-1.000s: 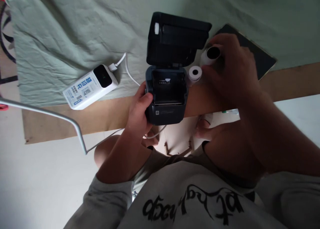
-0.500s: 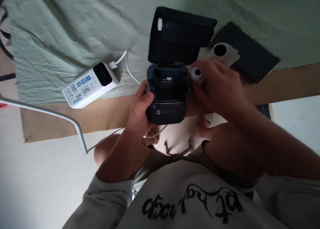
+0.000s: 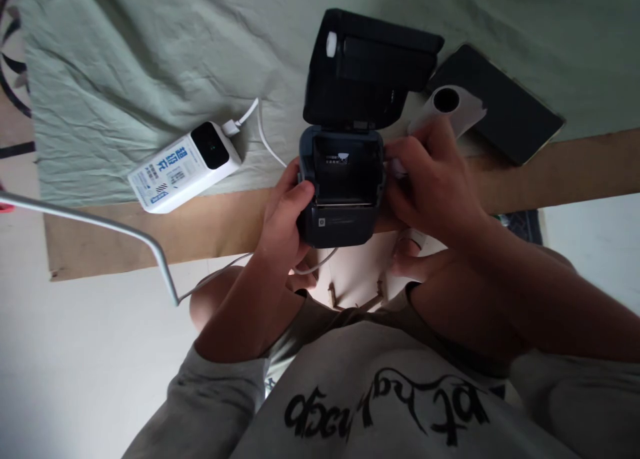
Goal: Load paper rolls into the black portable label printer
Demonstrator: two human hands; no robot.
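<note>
A dark label printer [image 3: 341, 227] with its lid [image 3: 367, 69] swung up stands in front of me, its inner bay showing a small printed sticker. My left hand [image 3: 284, 212] grips the printer's left side, thumb on the rim. Close against the right side, the fingers of my right hand [image 3: 435, 175] are closed on a small white roll [image 3: 399, 168], mostly hidden by them. Just beyond that hand lies a larger white paper roll [image 3: 463, 109] with a dark hollow core.
A white power bank [image 3: 183, 167] with blue print lies at the left, a white cable [image 3: 261, 129] plugged into it. A dark flat tablet-like slab [image 3: 505, 105] rests at the right on the green cloth [image 3: 150, 45]. A pale bent rod [image 3: 100, 220] crosses the left edge.
My right hand has turned, so its fingers now cover most of the small white roll, whose end showed before. The view has shifted slightly; the left hand keeps its hold on the printer.
</note>
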